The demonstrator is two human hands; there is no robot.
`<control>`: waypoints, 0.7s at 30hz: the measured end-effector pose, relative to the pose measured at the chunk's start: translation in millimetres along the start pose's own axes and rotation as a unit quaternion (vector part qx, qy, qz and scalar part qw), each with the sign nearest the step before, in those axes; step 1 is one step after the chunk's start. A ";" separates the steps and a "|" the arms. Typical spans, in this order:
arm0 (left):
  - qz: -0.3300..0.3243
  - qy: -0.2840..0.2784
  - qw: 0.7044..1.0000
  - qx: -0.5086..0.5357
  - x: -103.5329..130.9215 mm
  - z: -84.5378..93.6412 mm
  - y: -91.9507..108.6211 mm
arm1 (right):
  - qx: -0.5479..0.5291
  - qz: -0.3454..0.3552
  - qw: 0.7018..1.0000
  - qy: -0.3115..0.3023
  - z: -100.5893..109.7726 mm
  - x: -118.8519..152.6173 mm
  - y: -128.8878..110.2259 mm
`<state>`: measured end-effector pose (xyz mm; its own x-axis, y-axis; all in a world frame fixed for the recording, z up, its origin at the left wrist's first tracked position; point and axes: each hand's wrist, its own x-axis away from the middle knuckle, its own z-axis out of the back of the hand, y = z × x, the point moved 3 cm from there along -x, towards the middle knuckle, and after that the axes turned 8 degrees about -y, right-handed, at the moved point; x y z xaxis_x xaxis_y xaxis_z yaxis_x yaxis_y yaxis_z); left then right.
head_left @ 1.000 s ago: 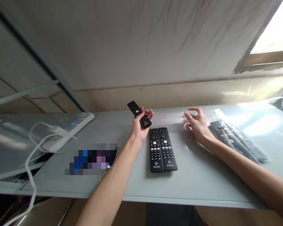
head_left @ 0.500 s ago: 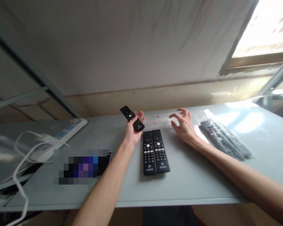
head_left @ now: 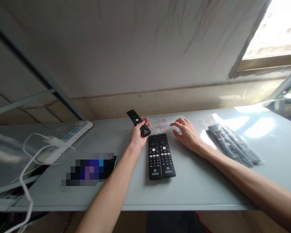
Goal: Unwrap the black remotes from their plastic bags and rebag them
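A black remote control (head_left: 138, 123) is tilted in my left hand (head_left: 138, 133), its thumb across the buttons. Two more black remotes lie side by side before me, a left one (head_left: 155, 158) and a right one (head_left: 166, 157), both with their buttons up. Over the shelf top behind them, my right hand (head_left: 186, 133) holds nothing, its fingers bent and apart. Its fingertips are beside a clear plastic bag (head_left: 161, 123) with red print. To the right, further dark remotes (head_left: 229, 144) lie wrapped in clear plastic.
A phone (head_left: 109, 167), partly pixelated, lies on the grey tabletop (head_left: 191, 191) at left. Behind it are a white power strip (head_left: 68, 142) and a white cable (head_left: 25, 186). Metal frame bars rise at both sides, with a wall at the back and a window (head_left: 276, 35) upper right.
My right hand has moved left and a little down, closer to the clear bag, its fingers lower. The left hand keeps hold of the remote control. The whole view has shifted slightly.
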<state>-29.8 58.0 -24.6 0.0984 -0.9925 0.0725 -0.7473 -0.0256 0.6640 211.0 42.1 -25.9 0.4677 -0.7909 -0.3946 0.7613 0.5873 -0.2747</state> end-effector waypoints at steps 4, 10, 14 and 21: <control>-0.016 -0.005 1.000 0.002 -2.4 2.7 0.1 | 0.006 0.035 0.999 -0.026 -3.0 -13.6 -1.1; -0.018 0.035 0.999 0.026 -3.6 5.1 0.9 | 0.036 0.073 0.992 -0.093 -8.5 -18.9 -3.5; -0.049 0.030 0.998 0.034 -3.4 2.3 5.2 | 0.067 0.070 0.989 -0.108 -2.1 -13.0 -9.2; -0.110 -0.018 0.993 0.038 1.0 -4.1 16.6 | 0.092 0.002 0.995 -0.040 10.6 -9.0 -14.9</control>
<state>-39.4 57.0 -10.5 0.2433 -0.9652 -0.0955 -0.7580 -0.2506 0.6021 200.2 38.6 -9.0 0.5001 -0.8036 -0.3227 0.8250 0.5554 -0.1046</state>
